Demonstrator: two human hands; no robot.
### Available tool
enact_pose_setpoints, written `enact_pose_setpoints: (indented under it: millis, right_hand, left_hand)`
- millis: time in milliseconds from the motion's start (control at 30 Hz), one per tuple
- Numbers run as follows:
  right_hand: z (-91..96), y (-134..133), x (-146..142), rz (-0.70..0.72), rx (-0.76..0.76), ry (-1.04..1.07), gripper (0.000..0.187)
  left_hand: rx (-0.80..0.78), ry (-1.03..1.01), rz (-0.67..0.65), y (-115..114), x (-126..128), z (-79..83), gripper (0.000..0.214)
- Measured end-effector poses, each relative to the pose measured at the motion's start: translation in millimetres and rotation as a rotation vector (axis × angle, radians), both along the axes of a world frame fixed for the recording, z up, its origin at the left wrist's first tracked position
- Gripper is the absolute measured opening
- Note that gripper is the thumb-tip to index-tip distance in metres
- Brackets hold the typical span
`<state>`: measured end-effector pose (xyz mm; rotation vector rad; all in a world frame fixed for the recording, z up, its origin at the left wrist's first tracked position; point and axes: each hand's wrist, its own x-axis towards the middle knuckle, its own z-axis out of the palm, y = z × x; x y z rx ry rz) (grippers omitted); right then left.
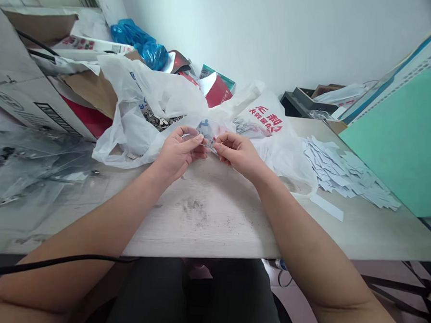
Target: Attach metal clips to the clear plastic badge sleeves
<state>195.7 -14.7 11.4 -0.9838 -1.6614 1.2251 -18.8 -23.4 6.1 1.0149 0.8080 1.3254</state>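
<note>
Near the centre of the frame, the left hand (181,152) is pinching a small clear packet (210,129) between thumb and fingers. The right hand (237,152) is closing its fingertips at the packet's right edge; the exact grip is too small to tell. Behind them, a white plastic bag (161,89) is holding dark metal pieces (162,123). White paper slips (331,165) are lying right of centre on the table (220,207).

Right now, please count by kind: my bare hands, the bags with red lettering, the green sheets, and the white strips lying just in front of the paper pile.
Left hand and right hand: 2
Red-lettered bag: 1
Green sheet: 1
White strip: 1
Total: 5
</note>
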Motion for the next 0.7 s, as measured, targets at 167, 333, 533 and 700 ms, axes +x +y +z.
enact_pose_setpoints:
  millis: [167,333,533,700]
  right_hand:
    - [1.4,-0.3,3.7,0.041,0.020,0.040,0.047]
    - [1.2,1.1,5.6,0.094,0.032,0.031,0.052]
    - [4.7,-2.6,6.1,0.115,0.032,0.039,0.057]
    - [6.2,-5.3,4.0,0.051,0.006,0.035,0.057]
  left_hand:
    - [-0.024,-0.025,-0.013,-1.0,1.4,-1.3,0.057]
    - [-0.070,-0.053,-0.050,-2.6,2.0,1.9,0.058]
    - [-0.115,-0.084,-0.125,-2.2,3.3,1.4,0.062]
    - [-0.143,-0.117,-0.131,-0.2,3.8,-1.2,0.057]
